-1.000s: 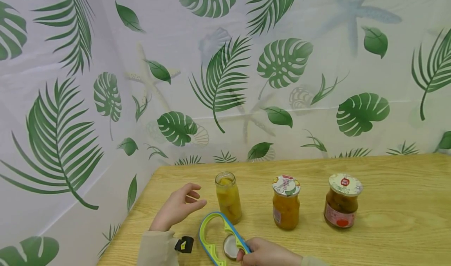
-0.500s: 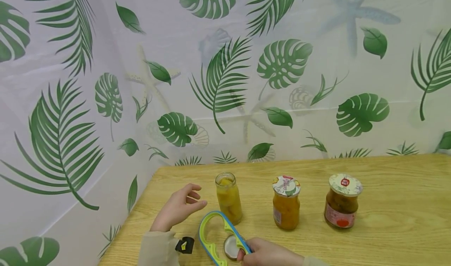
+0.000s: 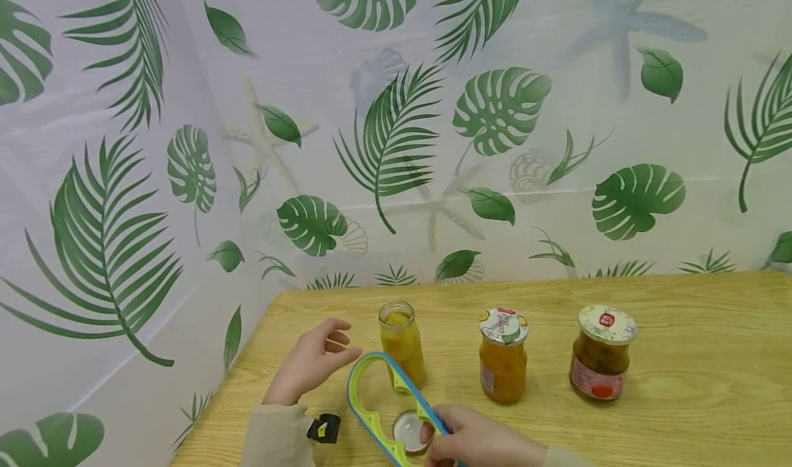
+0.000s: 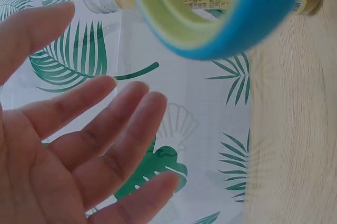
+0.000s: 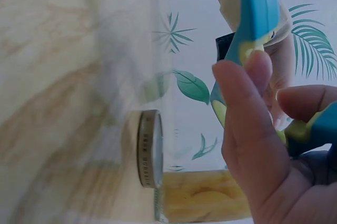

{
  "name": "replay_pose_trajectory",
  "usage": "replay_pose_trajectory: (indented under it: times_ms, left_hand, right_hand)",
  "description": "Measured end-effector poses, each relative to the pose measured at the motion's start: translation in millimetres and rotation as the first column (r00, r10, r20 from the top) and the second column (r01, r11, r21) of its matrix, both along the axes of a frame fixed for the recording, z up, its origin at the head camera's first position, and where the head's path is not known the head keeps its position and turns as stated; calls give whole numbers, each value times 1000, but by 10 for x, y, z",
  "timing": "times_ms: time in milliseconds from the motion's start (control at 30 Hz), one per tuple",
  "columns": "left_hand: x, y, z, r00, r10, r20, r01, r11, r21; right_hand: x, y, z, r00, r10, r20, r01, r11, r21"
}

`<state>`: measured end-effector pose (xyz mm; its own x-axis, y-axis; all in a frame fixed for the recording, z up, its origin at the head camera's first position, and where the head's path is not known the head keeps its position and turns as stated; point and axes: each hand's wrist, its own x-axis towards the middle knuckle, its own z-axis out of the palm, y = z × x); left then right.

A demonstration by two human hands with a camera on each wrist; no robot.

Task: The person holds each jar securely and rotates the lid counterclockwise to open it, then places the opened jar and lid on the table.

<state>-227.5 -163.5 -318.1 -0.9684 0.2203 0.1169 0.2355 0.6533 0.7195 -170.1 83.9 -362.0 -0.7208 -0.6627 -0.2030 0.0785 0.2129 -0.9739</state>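
Head: right hand grips jar opener; left hand open.

A pale sheet printed with green palm and monstera leaves, faint starfish and shells hangs as a backdrop beyond the hands and wraps round to their left. Under the hands stretches a light wooden table, evenly lit by soft, diffuse light.

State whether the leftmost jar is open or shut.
Open: the leftmost jar shows a bare glass mouth, and a lid lies on the table.
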Motion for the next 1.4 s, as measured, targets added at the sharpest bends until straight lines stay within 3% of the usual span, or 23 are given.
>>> replay_pose_trajectory:
  times_ms: [267,700,1033,1400]
  left_hand:
    - [-11,-3,-14,998,38,-45,-37,999,28]
    - [-8,39,6,993,62,-104,-58,997,45]
    - [21,158,33,993,27,-114,-21,999,50]
    - [65,337,65,984,-93,-155,95,995,5]
  right_hand:
    - [49,52,160,998,-46,36,47,998,-35]
    - [13,231,413,992,-69,-104,65,997,-44]
    - [-24,358,507,980,-115,-165,104,992,-73]
    - [-33,443,577,966,-180,-187,157,979,-132]
